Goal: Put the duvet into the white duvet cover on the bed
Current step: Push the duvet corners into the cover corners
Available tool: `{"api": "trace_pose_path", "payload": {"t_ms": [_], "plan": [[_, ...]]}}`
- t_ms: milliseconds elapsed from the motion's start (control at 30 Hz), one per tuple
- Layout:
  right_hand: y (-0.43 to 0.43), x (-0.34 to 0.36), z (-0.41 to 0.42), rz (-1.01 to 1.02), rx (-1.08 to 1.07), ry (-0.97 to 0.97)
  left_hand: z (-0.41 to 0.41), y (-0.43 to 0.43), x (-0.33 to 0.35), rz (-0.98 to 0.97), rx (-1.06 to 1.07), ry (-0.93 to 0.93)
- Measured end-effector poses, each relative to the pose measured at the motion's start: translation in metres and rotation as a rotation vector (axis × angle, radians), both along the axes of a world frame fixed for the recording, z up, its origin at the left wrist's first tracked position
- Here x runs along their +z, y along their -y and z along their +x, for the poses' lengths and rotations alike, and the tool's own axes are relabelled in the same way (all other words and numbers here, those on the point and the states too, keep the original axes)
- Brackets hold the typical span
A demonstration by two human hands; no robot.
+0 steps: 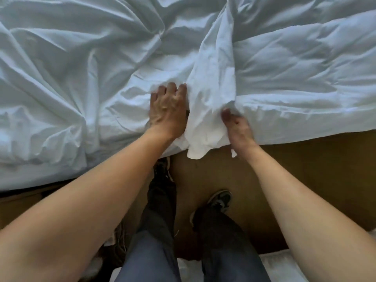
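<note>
The white duvet cover (77,64) lies crumpled over the left and middle of the bed. A quilted white duvet (301,64) covers the right part. Between them a loose fold of cover fabric (207,110) runs down to the bed's near edge and hangs over it. My left hand (167,107) lies on the fabric just left of that fold, its fingertips curled into the cloth. My right hand (237,127) grips the fold's right side at the bed edge, thumb on top, its fingers hidden under the cloth.
Brown floor (305,180) lies below the bed edge. My legs in dark trousers and dark sneakers (220,200) stand close to the bed. White bedding (284,267) shows at the bottom right, behind my legs.
</note>
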State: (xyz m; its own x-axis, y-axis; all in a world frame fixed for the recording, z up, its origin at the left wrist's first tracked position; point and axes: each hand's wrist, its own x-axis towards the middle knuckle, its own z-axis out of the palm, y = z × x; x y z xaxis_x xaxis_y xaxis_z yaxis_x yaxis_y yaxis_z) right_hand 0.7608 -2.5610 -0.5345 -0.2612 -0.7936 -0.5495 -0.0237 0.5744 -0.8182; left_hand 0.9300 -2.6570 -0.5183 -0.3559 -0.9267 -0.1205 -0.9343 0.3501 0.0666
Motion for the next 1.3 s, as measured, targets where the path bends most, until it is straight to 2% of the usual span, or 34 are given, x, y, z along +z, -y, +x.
{"api": "trace_pose_path", "payload": {"t_ms": [67,167,300,400,467,533,600,700,767,933,1067,1167,1300], "plan": [[0.016,0.003,-0.021,0.055,-0.011,-0.073,0.001,0.009,0.0,-0.001,-0.049,0.04],[0.026,0.003,-0.041,0.039,0.074,-0.15,0.008,0.016,0.0,-0.016,-0.07,-0.051],[-0.003,-0.005,-0.094,-0.079,0.249,-0.426,0.02,0.025,0.003,0.051,-0.013,-0.022],[-0.029,0.004,-0.171,-0.003,0.196,-0.628,0.027,0.031,0.005,0.065,0.006,-0.001],[-0.027,0.008,-0.2,0.068,0.123,-0.669,0.022,0.03,0.007,0.065,0.05,-0.006],[-0.016,0.004,-0.196,0.09,0.177,-0.602,0.009,0.022,0.011,0.065,0.143,0.033],[-0.008,0.004,-0.176,0.052,0.276,-0.415,-0.008,0.007,0.011,0.016,0.159,0.084],[0.0,0.008,-0.153,0.122,0.312,-0.038,-0.033,-0.019,0.011,-0.101,0.023,0.038],[0.002,0.01,-0.143,0.203,0.322,0.139,-0.049,-0.026,0.01,-0.094,-0.061,-0.003],[0.014,0.006,-0.11,0.319,0.54,0.063,-0.076,-0.019,0.001,-0.003,-0.144,0.063],[0.019,0.01,-0.075,0.397,0.629,0.324,-0.08,-0.015,-0.003,-0.027,-0.151,0.085],[0.013,0.009,-0.056,0.332,0.536,0.393,-0.083,-0.01,-0.006,0.013,-0.104,0.087],[0.012,0.005,-0.069,0.196,0.202,0.485,-0.098,-0.006,-0.013,0.043,0.023,0.086]]}}
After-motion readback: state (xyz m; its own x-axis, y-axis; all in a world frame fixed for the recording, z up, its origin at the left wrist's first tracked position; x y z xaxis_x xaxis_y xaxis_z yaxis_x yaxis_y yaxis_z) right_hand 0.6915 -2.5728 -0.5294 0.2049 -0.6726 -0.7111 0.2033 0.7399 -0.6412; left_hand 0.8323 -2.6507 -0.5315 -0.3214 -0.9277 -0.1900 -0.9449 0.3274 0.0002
